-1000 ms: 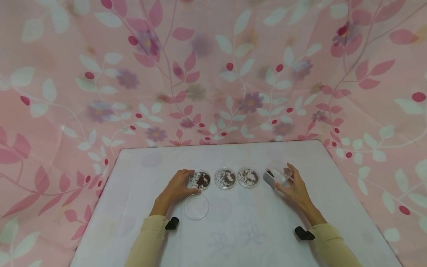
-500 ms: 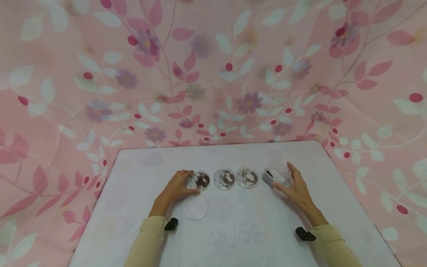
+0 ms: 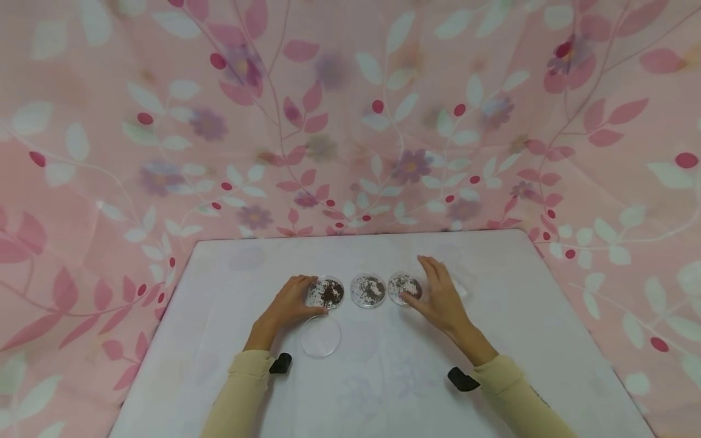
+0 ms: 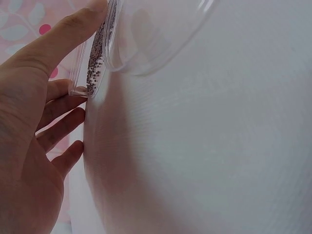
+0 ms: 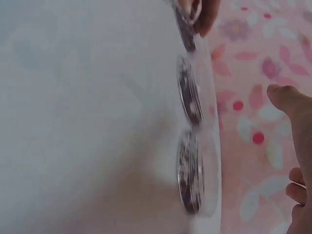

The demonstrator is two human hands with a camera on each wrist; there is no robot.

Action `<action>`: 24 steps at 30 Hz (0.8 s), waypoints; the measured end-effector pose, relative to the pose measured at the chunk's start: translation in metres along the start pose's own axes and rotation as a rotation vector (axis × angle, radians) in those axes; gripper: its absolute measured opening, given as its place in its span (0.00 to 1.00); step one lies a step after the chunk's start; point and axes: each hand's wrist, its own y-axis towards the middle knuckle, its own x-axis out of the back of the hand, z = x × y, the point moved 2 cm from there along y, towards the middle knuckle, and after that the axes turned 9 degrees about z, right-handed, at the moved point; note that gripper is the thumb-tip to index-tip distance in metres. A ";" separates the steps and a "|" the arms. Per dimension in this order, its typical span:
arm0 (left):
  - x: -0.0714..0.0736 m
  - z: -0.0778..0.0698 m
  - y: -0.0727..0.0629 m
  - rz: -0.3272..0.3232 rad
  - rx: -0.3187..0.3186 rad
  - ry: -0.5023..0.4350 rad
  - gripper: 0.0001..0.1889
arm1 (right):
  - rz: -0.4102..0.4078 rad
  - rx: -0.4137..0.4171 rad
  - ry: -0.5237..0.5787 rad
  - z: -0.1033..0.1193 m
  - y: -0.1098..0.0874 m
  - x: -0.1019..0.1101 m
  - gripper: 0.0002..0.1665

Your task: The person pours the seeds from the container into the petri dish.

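My left hand (image 3: 286, 302) holds the leftmost petri dish (image 3: 331, 293), thumb at its near side and fingertips round its far side. Dark brown granules lie scattered in that dish. Two more petri dishes with similar specks, a middle one (image 3: 368, 291) and a right one (image 3: 404, 283), stand in a row beside it. My right hand (image 3: 442, 299) is over the right dish with thumb and fingers spread, nothing between them; the thumb overlaps the dish in the head view. A clear round lid (image 3: 320, 337) lies just in front of the left dish, and shows in the left wrist view too.
A clear container with something white in it (image 3: 461, 288) stands right of the dishes, largely hidden behind my right hand. All stand on a white-covered table (image 3: 383, 401). A pink floral cloth (image 3: 350, 121) hangs behind the table's far edge.
My right hand has left the clear container with the grey and white thing and moved left to the right dish. My left hand keeps its hold on the left dish.
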 end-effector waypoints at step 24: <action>0.000 0.004 0.001 -0.018 -0.054 0.014 0.48 | 0.491 0.061 -0.162 0.137 0.003 -0.105 0.52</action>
